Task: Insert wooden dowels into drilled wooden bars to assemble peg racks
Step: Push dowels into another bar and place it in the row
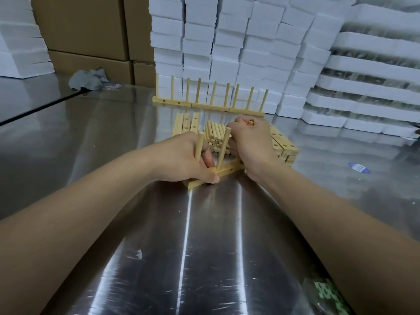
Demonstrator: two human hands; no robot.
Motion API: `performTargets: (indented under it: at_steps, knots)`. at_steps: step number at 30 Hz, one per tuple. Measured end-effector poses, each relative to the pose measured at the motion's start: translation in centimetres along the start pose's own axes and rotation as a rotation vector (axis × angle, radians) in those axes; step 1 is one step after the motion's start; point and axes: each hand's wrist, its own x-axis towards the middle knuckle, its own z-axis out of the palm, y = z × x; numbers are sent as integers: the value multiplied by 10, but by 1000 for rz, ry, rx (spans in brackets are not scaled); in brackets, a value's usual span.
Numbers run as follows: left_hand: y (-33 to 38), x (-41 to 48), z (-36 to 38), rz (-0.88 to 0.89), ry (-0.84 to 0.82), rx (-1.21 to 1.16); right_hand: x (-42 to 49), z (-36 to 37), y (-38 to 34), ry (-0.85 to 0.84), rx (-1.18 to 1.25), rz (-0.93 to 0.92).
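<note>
A drilled wooden bar (223, 172) lies on the steel table in front of me, with two dowels standing upright in it, one (199, 146) on the left and one (223, 148) in the middle. My left hand (184, 155) presses the bar down at its left end, fingers around the left dowel. My right hand (250, 144) is a fist around a third dowel (250, 123), whose top shows above the knuckles, over the bar's right end. A pile of loose dowels (214, 135) lies just behind.
Finished peg racks (204, 105) stand in a row behind the pile. Undrilled-looking spare bars lie at left (185, 123) and stacked at right (284, 146). White foam boxes (238, 42) and cardboard cartons (86, 30) wall the back. A grey rag (88, 79) lies far left.
</note>
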Motion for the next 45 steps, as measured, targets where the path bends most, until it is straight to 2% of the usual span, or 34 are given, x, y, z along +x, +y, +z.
performTargets:
  at_steps: [8,13,16,19,23,28,36,45]
  knots:
    - [-5,1,-8,-5,10,6,0,-4,1,-68,42,-6]
    - [-9,4,-14,14,11,-12,2,-14,-1,-187,165,107]
    - [-12,3,-20,21,-7,-31,3,-21,-5,-197,172,96]
    - [-16,2,-28,10,-19,-42,3,-26,-12,-193,23,-6]
    - [-20,1,-37,-18,-37,-43,-5,-32,-18,-207,-421,-298]
    - [-23,0,-41,-23,-39,-30,-15,-30,-12,-268,-665,-333]
    - [-28,1,-39,-16,-12,-27,-13,-23,-7,-249,-783,-381]
    - [-29,2,-39,-10,1,-30,-13,-23,-6,-255,-735,-370]
